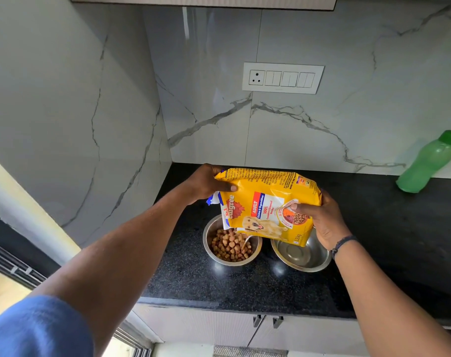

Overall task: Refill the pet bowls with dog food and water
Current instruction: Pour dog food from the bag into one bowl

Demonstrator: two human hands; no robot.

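Observation:
Both hands hold a yellow dog food bag (268,202) tilted on its side above two steel bowls on the black counter. My left hand (206,182) grips its upper left end, and my right hand (322,217) grips its lower right end. The bag's open mouth points down-left over the left bowl (211,251), which holds a heap of brown kibble (231,246). The right bowl (301,256) has nothing in it and is partly hidden behind the bag and my right hand. A green water bottle (428,163) with a green cap stands at the far right of the counter.
The black granite counter (374,253) ends at a marble wall on the left and a marble backsplash with a switch panel (282,78). Cabinet doors with handles (268,321) sit under the counter's front edge. An upper cabinet hangs overhead.

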